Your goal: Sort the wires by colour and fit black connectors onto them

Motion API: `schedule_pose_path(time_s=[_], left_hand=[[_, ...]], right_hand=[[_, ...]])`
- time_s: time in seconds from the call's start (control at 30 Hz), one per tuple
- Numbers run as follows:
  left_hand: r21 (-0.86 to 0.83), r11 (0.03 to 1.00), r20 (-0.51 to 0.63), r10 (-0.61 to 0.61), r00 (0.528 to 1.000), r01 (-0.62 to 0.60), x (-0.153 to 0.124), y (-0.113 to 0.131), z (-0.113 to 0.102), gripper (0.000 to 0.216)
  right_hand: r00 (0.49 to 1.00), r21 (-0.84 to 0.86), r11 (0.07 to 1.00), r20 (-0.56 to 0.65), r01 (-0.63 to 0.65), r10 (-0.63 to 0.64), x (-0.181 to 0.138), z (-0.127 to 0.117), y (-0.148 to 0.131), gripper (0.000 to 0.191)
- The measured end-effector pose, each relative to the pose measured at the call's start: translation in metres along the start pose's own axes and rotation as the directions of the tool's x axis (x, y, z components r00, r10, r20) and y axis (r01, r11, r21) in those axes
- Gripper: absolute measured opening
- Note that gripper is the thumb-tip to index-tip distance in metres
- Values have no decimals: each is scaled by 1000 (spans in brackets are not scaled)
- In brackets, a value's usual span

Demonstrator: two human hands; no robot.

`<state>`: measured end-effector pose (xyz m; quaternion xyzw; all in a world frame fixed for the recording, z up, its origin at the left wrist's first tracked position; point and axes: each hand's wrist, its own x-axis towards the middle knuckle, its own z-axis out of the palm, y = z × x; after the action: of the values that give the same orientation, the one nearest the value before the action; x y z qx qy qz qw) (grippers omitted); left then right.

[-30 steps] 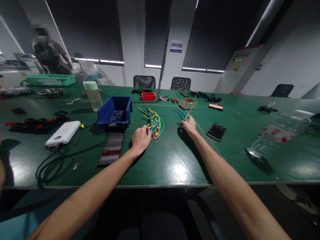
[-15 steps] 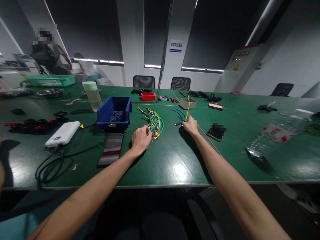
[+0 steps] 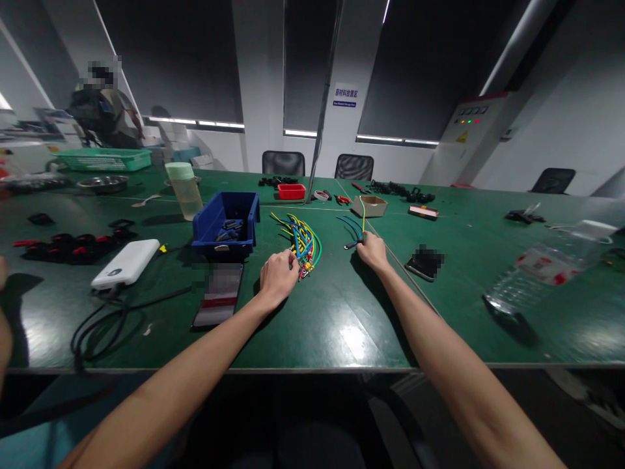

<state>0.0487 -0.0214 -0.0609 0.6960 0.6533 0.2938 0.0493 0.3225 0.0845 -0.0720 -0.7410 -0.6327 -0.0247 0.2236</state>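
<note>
Wire bundle (image 3: 308,242) right of blue bin (image 3: 207,227). Left hand (image 3: 278,275) at bundle, grip unclear. Right hand (image 3: 374,250), farther right of bin, pinching yellow wire (image 3: 363,216). Advisable: part wires singly.

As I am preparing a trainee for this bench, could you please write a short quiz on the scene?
1. True or false: the white power bank lies to the left of the blue bin.
2. Fill in: the curved wires just left of the yellow wire at the right hand are ____.
3. Which is nearest the left hand: A, the red tray; B, the multicoloured wire bundle; C, the clear plastic bottle?

Key: 1, true; 2, blue; 3, B.
</note>
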Motion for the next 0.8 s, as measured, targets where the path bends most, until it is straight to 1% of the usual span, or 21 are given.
schedule_pose_path(time_s=[0.2,0.33,0.8], left_hand=[[4,999,-15,46,999,-46,1,-2,2,16],[11,999,-15,37,999,-37,0,-2,2,16],[27,1000,7,9,1000,-10,-2,2,-1,18]], right_hand=[[1000,-40,999,0,17,-17,0,2,0,37],[999,-32,999,-14,30,-31,-1,2,-1,39],[1000,-55,998,-7,24,-25,-1,5,-1,38]])
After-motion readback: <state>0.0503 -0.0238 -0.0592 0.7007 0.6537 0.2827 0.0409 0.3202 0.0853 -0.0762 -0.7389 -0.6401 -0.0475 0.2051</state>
